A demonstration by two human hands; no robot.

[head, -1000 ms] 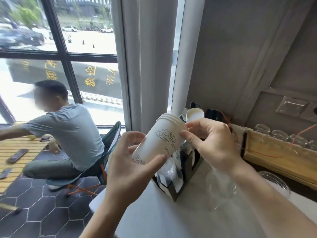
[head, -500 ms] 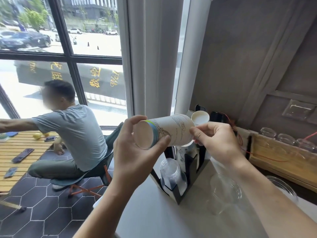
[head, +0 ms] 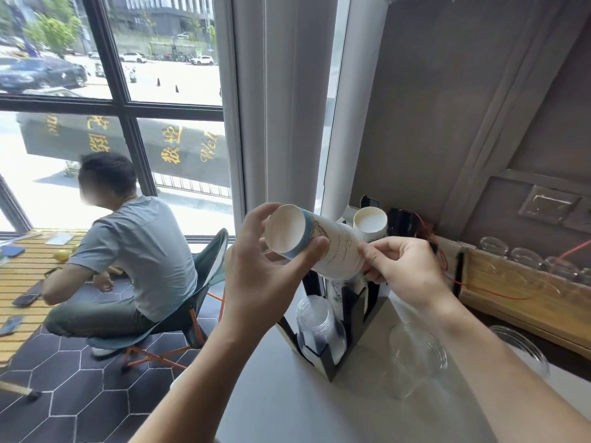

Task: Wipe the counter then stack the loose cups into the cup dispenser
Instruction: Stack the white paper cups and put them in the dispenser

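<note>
A stack of white paper cups [head: 326, 247] with a blue band and line drawings lies tilted in the air, its bottom end facing me. My left hand [head: 262, 276] grips that bottom end. At the rim end, my right hand [head: 399, 270] pinches the stack. Both hold it just above the black cup dispenser [head: 339, 356] on the pale counter [head: 287, 407]. The dispenser holds upside-down clear plastic cups [head: 319, 324] in front and another paper cup stack [head: 370, 220] at the back.
A loose clear plastic cup [head: 415, 356] lies on the counter right of the dispenser, and a clear lid [head: 521, 350] is farther right. A wooden tray with glass jars [head: 524, 282] lines the wall. A person [head: 128, 251] sits on a folding chair left below.
The paper cup stack has been turned from rim-up to nearly horizontal, its bottom end now toward me. Both hands kept hold of it and rose slightly.
</note>
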